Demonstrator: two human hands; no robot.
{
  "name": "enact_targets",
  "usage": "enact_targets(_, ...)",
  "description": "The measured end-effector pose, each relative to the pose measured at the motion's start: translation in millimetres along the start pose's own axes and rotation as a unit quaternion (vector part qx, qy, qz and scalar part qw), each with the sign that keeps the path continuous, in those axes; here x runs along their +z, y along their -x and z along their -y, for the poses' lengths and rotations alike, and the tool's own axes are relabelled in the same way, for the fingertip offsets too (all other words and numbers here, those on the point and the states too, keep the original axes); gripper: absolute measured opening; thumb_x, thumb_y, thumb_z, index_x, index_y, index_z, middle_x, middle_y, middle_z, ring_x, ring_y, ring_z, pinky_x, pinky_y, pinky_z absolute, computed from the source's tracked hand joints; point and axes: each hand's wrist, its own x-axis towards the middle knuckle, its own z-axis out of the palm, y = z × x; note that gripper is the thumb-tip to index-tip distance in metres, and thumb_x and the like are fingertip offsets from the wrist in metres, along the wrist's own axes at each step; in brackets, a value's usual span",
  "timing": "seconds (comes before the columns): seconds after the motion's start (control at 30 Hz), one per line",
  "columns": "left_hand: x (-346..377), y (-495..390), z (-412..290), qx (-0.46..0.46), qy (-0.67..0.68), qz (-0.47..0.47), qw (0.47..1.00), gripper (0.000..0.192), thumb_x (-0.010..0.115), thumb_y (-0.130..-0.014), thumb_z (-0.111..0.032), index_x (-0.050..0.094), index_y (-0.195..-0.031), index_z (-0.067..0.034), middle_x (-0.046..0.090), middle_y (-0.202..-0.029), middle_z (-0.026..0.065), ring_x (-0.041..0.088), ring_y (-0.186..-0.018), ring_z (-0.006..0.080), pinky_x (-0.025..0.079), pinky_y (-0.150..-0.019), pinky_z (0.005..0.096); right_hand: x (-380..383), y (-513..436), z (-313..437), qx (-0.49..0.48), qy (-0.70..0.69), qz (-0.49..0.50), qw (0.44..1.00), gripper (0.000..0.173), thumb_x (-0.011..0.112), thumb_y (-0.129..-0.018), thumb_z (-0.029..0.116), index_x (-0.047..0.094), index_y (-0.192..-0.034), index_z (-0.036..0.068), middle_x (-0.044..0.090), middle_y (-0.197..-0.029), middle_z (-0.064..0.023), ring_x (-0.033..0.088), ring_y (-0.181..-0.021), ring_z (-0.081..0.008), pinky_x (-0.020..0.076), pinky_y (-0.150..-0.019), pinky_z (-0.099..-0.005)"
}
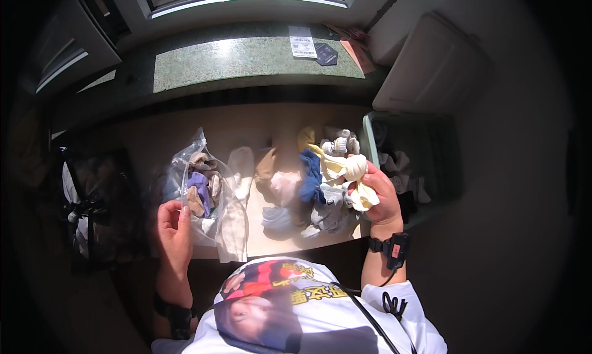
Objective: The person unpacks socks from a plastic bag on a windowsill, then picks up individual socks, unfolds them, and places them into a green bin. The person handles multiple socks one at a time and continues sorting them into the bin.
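Observation:
My right hand [381,199] holds a knotted bundle of pale yellow socks [356,167] above the right side of the table. Beneath and beside it lie blue socks [311,176], grey socks [329,210] and a rolled white-grey pair [340,144]. At the left, my left hand [175,224] pinches the near edge of a clear zip bag [222,187], thumb against finger. Inside the bag are purple [199,187], brown and beige rolled socks. Between the hands rest a long cream sock [232,224], a tan sock [265,167], a pink bundle [285,183] and a light grey-blue bundle [276,216].
A green bin [367,137] with more socks stands at the table's right edge, a pale lid [430,67] leaning behind it. Tags [303,42] lie on the stone windowsill [222,63] at the back. A dark bag with black ties [85,210] is at far left.

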Motion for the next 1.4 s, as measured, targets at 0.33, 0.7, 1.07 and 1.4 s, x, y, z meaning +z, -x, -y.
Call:
enact_targets(0.33, 2.9, 0.0, -9.9, 0.019, -0.001, -0.015, 1.0, 0.007, 0.059, -0.095, -0.01, 0.056, -0.098, -0.005, 0.053, -0.078, -0.0056, 0.043, -0.063, 0.0004, 0.035, -0.056, 0.0155, 133.0, -78.3, -84.5, 0.182, -0.018, 0.243, 0.953, 0.038, 0.054, -0.095, 0.017, 0.051, -0.128, -0.001, 0.064, -0.114, -0.009, 0.062, -0.099, -0.013, 0.0498, -0.083, -0.0255)
enact_targets(0.7, 1.0, 3.6, -20.2, -0.018, -0.013, -0.009, 1.0, 0.011, 0.06, -0.093, -0.005, 0.056, -0.104, -0.005, 0.054, -0.083, -0.004, 0.046, -0.075, 0.0015, 0.037, -0.065, 0.0145, 126.0, -79.7, -111.4, 0.331, -0.201, 0.117, 0.915, 0.023, 0.044, -0.1, 0.022, 0.054, -0.106, 0.002, 0.067, -0.089, -0.0192, 0.062, -0.057, -0.0154, 0.048, -0.042, -0.0225)
enact_targets(1.07, 50.8, 4.3, -52.1, -0.118, 0.195, 0.238, 0.944, 0.051, 0.063, -0.089, -0.003, 0.042, -0.134, 0.0, 0.057, -0.12, 0.009, 0.058, -0.103, 0.014, 0.048, -0.088, 0.029, 118.1, -38.4, -76.4, 0.247, -0.226, 0.242, 0.911, 0.047, 0.048, -0.097, 0.017, 0.038, -0.138, -0.003, 0.062, -0.112, -0.0137, 0.067, -0.085, -0.0155, 0.0543, -0.073, -0.0236)
enact_targets(1.4, 75.5, 13.8, -39.5, -0.216, 0.28, 0.251, 0.901, 0.047, 0.053, -0.094, -0.003, 0.034, -0.137, -0.004, 0.057, -0.121, 0.0105, 0.058, -0.105, 0.0145, 0.05, -0.086, 0.0291, 94.8, -4.0, -56.3, 0.028, 0.21, 0.134, 0.968, 0.051, 0.064, -0.089, 0.008, 0.047, -0.137, 0.003, 0.055, -0.119, -0.003, 0.055, -0.098, -0.0066, 0.0456, -0.082, -0.0226)
